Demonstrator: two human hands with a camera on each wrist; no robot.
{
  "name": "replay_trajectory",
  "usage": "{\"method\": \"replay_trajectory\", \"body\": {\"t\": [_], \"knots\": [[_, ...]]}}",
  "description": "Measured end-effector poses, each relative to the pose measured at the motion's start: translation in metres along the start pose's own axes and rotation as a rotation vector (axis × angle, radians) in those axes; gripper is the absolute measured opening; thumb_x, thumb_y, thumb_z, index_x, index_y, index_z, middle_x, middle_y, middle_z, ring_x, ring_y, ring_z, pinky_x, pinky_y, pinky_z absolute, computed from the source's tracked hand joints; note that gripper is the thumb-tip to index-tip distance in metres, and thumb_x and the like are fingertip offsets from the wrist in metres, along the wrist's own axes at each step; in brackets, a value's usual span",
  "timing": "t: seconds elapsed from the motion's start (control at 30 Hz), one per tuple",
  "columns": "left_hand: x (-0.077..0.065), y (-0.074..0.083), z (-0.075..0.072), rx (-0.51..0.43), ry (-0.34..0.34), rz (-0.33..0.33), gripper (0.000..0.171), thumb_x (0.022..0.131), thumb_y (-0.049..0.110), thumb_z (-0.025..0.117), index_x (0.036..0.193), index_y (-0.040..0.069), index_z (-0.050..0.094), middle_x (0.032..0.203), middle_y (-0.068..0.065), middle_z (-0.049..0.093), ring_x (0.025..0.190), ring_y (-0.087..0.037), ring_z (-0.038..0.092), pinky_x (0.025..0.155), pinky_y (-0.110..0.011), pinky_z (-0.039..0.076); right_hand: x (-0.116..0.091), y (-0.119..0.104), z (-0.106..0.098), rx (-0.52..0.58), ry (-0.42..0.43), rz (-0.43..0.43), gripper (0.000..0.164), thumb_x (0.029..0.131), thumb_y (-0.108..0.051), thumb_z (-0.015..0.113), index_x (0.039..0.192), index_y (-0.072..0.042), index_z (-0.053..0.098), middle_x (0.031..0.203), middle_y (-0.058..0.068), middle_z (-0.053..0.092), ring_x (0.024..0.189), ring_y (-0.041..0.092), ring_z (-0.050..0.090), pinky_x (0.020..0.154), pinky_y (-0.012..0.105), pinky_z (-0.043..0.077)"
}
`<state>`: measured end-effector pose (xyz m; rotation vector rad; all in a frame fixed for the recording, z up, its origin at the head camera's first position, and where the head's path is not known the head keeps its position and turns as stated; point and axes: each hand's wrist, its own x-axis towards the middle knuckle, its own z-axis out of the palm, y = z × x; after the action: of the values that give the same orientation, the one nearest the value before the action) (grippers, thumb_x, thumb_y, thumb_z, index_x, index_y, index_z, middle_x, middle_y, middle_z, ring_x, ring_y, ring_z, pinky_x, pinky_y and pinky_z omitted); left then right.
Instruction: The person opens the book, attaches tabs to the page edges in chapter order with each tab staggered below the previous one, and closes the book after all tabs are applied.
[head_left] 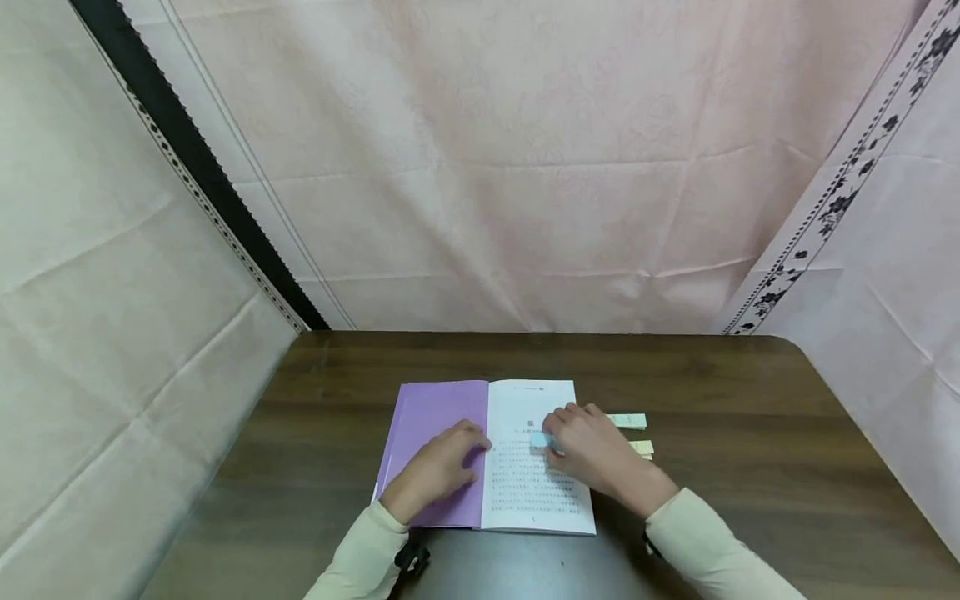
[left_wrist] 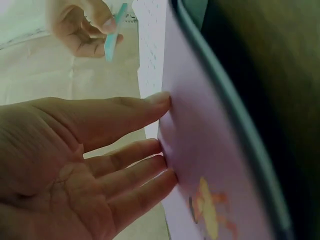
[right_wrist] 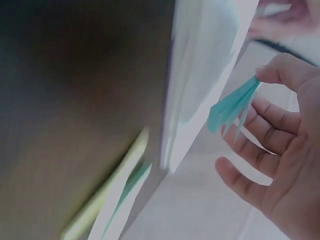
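An open book (head_left: 532,508) lies on the table, a purple page on the left and a white printed page on the right. My left hand (head_left: 438,468) touches the purple page near the fold; in the left wrist view its thumb and fingers are fairly straight, tips against the page (left_wrist: 185,115). Above the printed page, my right hand (head_left: 596,448) pinches a small light-blue pad of sticky notes (right_wrist: 235,106) between thumb and finger. The pad's loose edges fan apart in the right wrist view. A small cartoon figure (left_wrist: 209,207) shows on the purple page.
Right of the book lie a green sticky-note pad (head_left: 628,421) and a yellow one (head_left: 642,447), partly hidden by the right hand in the head view. The dark wooden table (head_left: 720,400) is bounded by pale cloth hangings (head_left: 525,208) at the back and sides.
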<state>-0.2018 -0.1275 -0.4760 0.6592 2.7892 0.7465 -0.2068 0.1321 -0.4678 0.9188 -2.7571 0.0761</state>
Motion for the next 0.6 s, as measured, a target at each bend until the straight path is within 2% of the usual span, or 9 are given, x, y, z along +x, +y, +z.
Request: {"method": "replay_trajectory", "body": {"t": [0.2,0.37,0.5,0.6], "knots": [[-0.002,0.002,0.002,-0.040,0.062,-0.022,0.017,0.096,0.001,0.075,0.113,0.003,0.079,0.125,-0.011,0.069,0.122,-0.031,0.066,0.103,-0.049,0.054,0.000,-0.034,0.007,0.023,-0.008,-0.001,0.022,0.089,-0.031,0.082,0.097,-0.012,0.074,0.093,-0.001,0.074,0.087,0.018,0.063,0.077,0.040,0.054],[-0.002,0.001,0.007,-0.112,0.133,-0.030,0.009,0.099,0.009,0.074,0.105,0.007,0.080,0.109,-0.004,0.072,0.108,-0.024,0.069,0.096,-0.046,0.056,-0.002,-0.047,0.012,0.013,0.024,-0.027,0.021,0.087,-0.031,0.083,0.094,-0.015,0.073,0.093,-0.002,0.071,0.087,0.017,0.060,0.071,0.035,0.048],[-0.003,0.004,0.009,-0.159,0.156,-0.014,0.005,0.099,0.014,0.075,0.097,0.012,0.080,0.091,0.005,0.070,0.086,-0.011,0.065,0.078,-0.032,0.055,-0.003,-0.049,0.015,0.038,0.006,-0.033,0.019,0.087,-0.030,0.084,0.094,-0.016,0.074,0.093,-0.003,0.068,0.087,0.017,0.058,0.068,0.033,0.045],[-0.002,0.007,0.008,-0.191,0.136,-0.014,0.010,0.098,0.016,0.076,0.089,0.016,0.077,0.075,0.009,0.064,0.067,-0.005,0.055,0.061,-0.024,0.046,-0.003,-0.047,0.016,0.095,-0.042,-0.020,0.017,0.088,-0.028,0.086,0.096,-0.016,0.076,0.095,-0.003,0.069,0.088,0.017,0.060,0.069,0.034,0.048]]}}
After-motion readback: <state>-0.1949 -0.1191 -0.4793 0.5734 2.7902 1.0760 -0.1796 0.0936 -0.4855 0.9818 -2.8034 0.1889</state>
